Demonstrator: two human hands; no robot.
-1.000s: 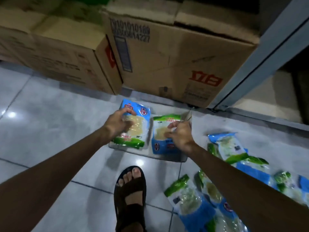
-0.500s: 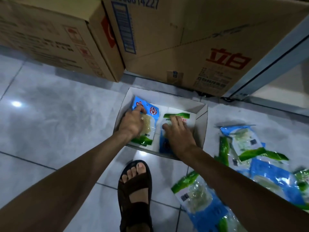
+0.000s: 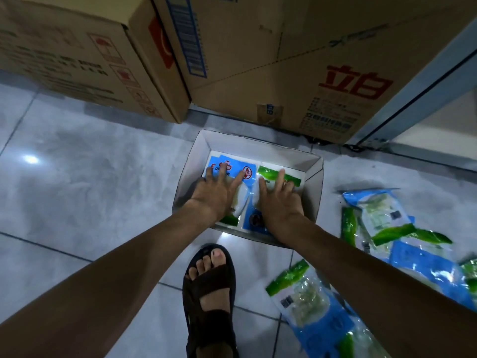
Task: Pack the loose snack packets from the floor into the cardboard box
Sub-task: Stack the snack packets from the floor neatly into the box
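Two snack packets (image 3: 233, 174) lie in one small open box (image 3: 313, 177), at least three loose packets (image 3: 307, 303) lie at four o'clock, two large cartons (image 3: 296, 60) stand at twelve, and one sandalled foot (image 3: 209, 293) at six.

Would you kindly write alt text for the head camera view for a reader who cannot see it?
Both hands, left hand and right hand, press flat on two snack packets lying side by side in a small open cardboard box on a tiled floor. More loose packets lie on the floor at right, large cartons behind.
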